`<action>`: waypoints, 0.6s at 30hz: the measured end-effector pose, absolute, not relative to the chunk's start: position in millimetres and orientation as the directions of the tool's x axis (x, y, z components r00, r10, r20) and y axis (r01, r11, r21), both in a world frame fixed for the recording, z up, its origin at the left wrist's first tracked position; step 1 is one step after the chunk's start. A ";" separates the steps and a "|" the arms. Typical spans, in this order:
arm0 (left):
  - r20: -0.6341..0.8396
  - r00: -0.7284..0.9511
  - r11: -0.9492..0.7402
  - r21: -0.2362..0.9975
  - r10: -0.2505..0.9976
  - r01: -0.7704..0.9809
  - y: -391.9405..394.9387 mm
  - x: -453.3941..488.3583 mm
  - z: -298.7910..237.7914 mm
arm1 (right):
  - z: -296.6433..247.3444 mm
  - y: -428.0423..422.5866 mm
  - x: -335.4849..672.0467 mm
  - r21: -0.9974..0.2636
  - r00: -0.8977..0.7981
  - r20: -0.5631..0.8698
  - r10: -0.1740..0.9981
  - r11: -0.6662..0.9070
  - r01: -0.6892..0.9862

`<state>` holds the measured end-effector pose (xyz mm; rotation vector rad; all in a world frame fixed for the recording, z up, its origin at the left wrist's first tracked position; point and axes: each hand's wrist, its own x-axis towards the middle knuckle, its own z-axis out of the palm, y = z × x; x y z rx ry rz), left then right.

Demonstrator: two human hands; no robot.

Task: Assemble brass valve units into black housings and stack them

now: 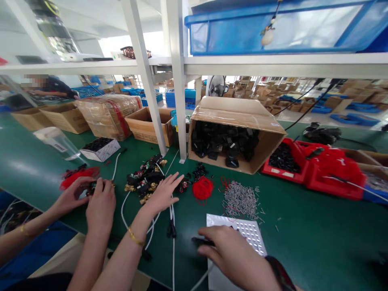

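My left hand [162,192] reaches out with its fingers spread and holds nothing. It is beside a pile of black parts with brass fittings [145,178] and over white cables [173,250]. Near its fingertips lies a small part with red wire [183,185]. My right hand [233,252] pinches a dark elongated piece [202,241], whose exact kind is blurred. It hovers over a pale plate with rows of round spots [253,236] and partly covers it. A white cable [202,279] runs below that hand.
A co-worker's hands [100,202] handle a small part at left. Grey pins [241,198] and a red wire coil [203,188] lie ahead. Behind stand a carton of black housings [236,111], red bins [309,182] and shelf posts [178,81]. A blue crate [224,36] sits overhead.
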<state>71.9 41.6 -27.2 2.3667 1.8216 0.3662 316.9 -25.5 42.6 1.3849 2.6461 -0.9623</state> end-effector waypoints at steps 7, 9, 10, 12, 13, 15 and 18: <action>0.175 0.028 -0.062 0.188 0.984 0.980 64.3 88.5 -35.4 | -22.0 -61.0 465.5 -0.738 -0.128 -0.232 0.964 -0.088 0.669; 0.197 -0.088 0.057 0.161 0.976 0.985 61.3 91.3 -35.4 | -43.6 -79.1 483.6 -0.750 0.023 -0.227 0.974 -0.190 0.634; 0.233 -0.127 0.098 0.132 0.964 0.986 59.3 95.2 -33.4 | -51.7 -86.7 486.0 -0.761 0.060 -0.220 0.974 -0.210 0.614; 0.347 -0.126 0.108 0.073 0.929 0.992 52.0 110.6 -25.5 | -62.3 -95.1 480.6 -0.786 0.064 -0.200 0.978 -0.200 0.585; 0.397 -0.090 0.070 0.063 0.913 0.996 45.3 122.5 -20.9 | -65.2 -95.0 474.8 -0.796 0.048 -0.191 0.980 -0.183 0.578; 0.394 0.001 -0.067 0.155 0.919 0.986 24.0 152.8 -14.3 | -67.7 -86.9 462.1 -0.807 0.023 -0.155 0.988 -0.140 0.574; 0.048 0.139 -0.142 0.542 0.989 0.828 -21.1 201.6 -20.7 | -67.4 -61.5 450.0 -0.859 -0.063 -0.105 0.992 -0.059 0.509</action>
